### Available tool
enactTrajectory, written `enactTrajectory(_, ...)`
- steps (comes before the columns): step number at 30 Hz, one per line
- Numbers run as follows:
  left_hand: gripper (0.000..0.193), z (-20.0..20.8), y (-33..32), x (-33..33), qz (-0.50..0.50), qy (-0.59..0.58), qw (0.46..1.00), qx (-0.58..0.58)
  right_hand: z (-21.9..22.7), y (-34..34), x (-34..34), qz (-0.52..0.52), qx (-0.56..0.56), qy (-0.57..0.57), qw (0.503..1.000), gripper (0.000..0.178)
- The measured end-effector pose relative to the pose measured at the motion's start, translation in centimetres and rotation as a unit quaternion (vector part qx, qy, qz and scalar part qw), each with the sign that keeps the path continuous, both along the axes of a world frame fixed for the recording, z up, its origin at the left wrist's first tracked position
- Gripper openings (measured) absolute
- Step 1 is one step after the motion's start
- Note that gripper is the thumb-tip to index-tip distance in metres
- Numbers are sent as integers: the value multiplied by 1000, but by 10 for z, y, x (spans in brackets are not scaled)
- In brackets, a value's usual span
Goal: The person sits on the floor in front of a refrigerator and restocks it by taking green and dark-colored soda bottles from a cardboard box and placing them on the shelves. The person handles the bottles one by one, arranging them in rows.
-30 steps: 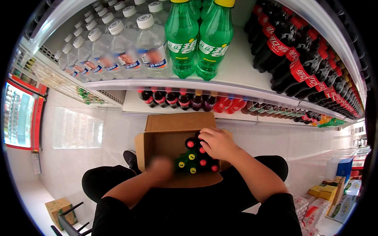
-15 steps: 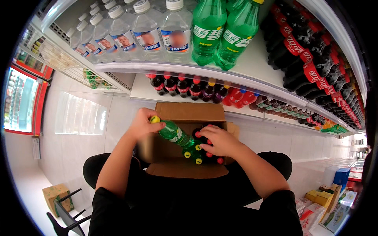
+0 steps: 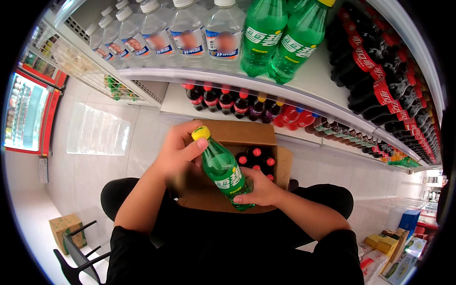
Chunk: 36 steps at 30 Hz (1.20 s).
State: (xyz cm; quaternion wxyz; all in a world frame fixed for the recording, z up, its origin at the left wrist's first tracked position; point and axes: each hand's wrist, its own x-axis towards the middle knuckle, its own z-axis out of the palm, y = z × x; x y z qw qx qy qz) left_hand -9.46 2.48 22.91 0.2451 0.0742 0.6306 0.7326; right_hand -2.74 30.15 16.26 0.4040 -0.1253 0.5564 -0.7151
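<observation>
A green soda bottle (image 3: 222,167) with a yellow cap is tilted above an open cardboard box (image 3: 237,130), its cap to the upper left. My left hand (image 3: 179,149) grips it at the neck, just under the cap. Around its lower end closes my right hand (image 3: 259,188), thumb across the front near the base. Inside the box, several dark cola bottles (image 3: 257,160) with red caps stand upright at the right. The held bottle and my right hand hide the part of the box beneath them.
Ahead is a store shelf (image 3: 228,78) with large clear bottles (image 3: 187,35), big green bottles (image 3: 263,40) and rows of cola (image 3: 375,85). Small bottles (image 3: 225,99) line its lower level. A lit fridge (image 3: 28,111) is far left; a black chair (image 3: 80,254) stands lower left.
The green bottle has risen out of the box toward me. My right hand has moved from the bottle caps in the box onto the lower end of this bottle.
</observation>
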Motion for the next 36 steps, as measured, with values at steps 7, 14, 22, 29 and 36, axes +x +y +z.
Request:
enactTrajectory(7, 55, -15, 17, 3, -118, 64, 989, 67, 4, 26, -17, -88, 65, 105, 988, 72)
enactTrajectory(14, 87, -18, 27, -21, 74, 429, 820, -371, 46, 84, -73, -322, -35, 302, 897, 73)
enactTrajectory(22, 97, -27, 18, -53, 103, 486, 697, -516, 76, 129, -132, -434, 115, 465, 763, 64)
enactTrajectory(29, 101, -33, 30, -72, 92, 463, 661, -583, 81, 124, -216, -477, 228, 467, 709, 61)
enactTrajectory(36, 104, -51, 21, -80, 83, 491, 667, -554, 81, 129, -295, -472, 313, 463, 682, 71)
